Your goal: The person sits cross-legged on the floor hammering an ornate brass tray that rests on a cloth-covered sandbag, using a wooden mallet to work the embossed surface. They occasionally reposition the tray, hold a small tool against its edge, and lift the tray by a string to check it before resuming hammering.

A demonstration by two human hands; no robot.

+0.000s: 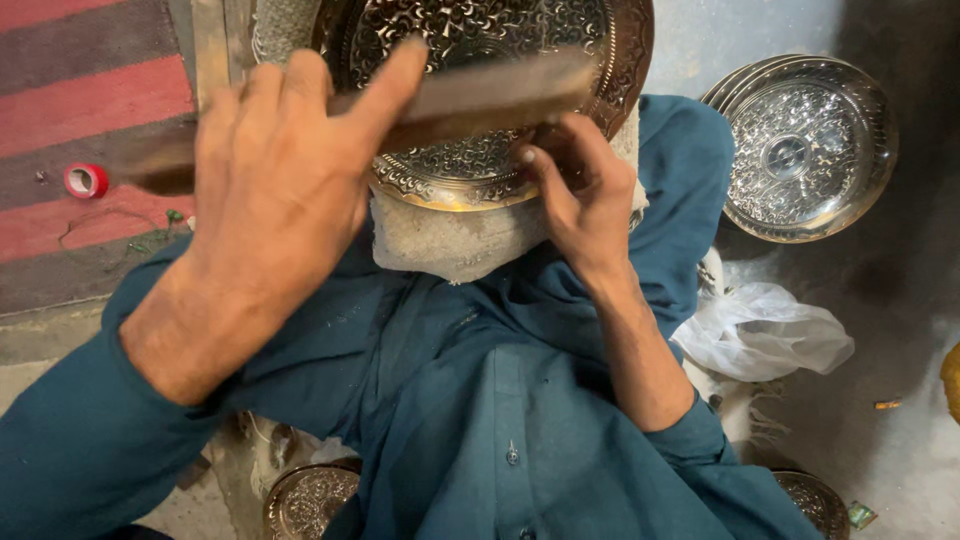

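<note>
The big tray [470, 170] is looking like shiny embossed metal, and it is resting on rough pale cloth [450, 240]. At the far right the stacked plates [810, 145] are gleaming like silver metal. A thin, crinkled plastic bag [765, 335] is lying near them. The tape roll [86, 180] is showing glossy red.

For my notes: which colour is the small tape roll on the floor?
Red roll of tape, head view.

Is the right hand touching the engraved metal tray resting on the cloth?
Touching. In the head view the right hand has its fingers pressed on the engraved metal tray at its lower rim, above the cloth, with no gap visible between them.
</note>
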